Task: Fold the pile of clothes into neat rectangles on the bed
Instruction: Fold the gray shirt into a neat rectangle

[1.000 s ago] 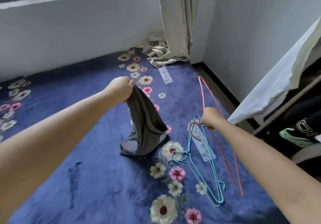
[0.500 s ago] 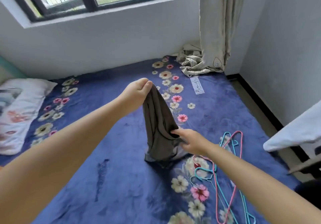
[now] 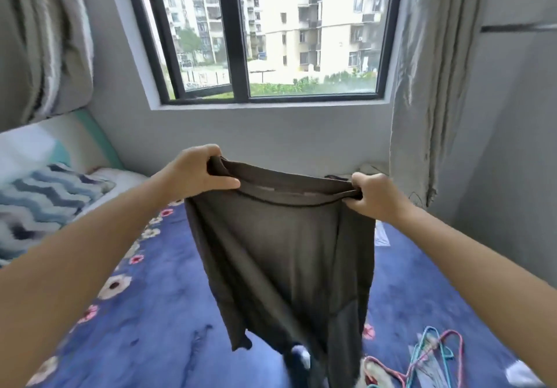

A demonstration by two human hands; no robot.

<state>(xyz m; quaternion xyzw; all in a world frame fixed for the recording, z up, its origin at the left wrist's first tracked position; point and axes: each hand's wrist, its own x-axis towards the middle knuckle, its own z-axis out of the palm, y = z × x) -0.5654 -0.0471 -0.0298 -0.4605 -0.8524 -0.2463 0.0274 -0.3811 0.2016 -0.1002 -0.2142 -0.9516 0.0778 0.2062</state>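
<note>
A dark brown-grey garment (image 3: pixel 286 255) hangs spread out in the air above the bed. My left hand (image 3: pixel 199 172) grips its top edge at the left corner. My right hand (image 3: pixel 375 196) pinches the same edge at the right corner. The top edge is stretched between both hands and the cloth drops down toward the blue flowered bed cover (image 3: pixel 144 321); its lower end reaches the bottom of the view.
Pink and blue wire hangers (image 3: pixel 428 354) lie on the cover at the lower right. Pillows (image 3: pixel 45 194) sit at the left against the wall. A window (image 3: pixel 271 35) is straight ahead, with curtains (image 3: pixel 434 86) at both sides.
My right hand dropped the hangers, took the garment's edge, and both hands lifted and spread it wide. The view tilted up toward the window.
</note>
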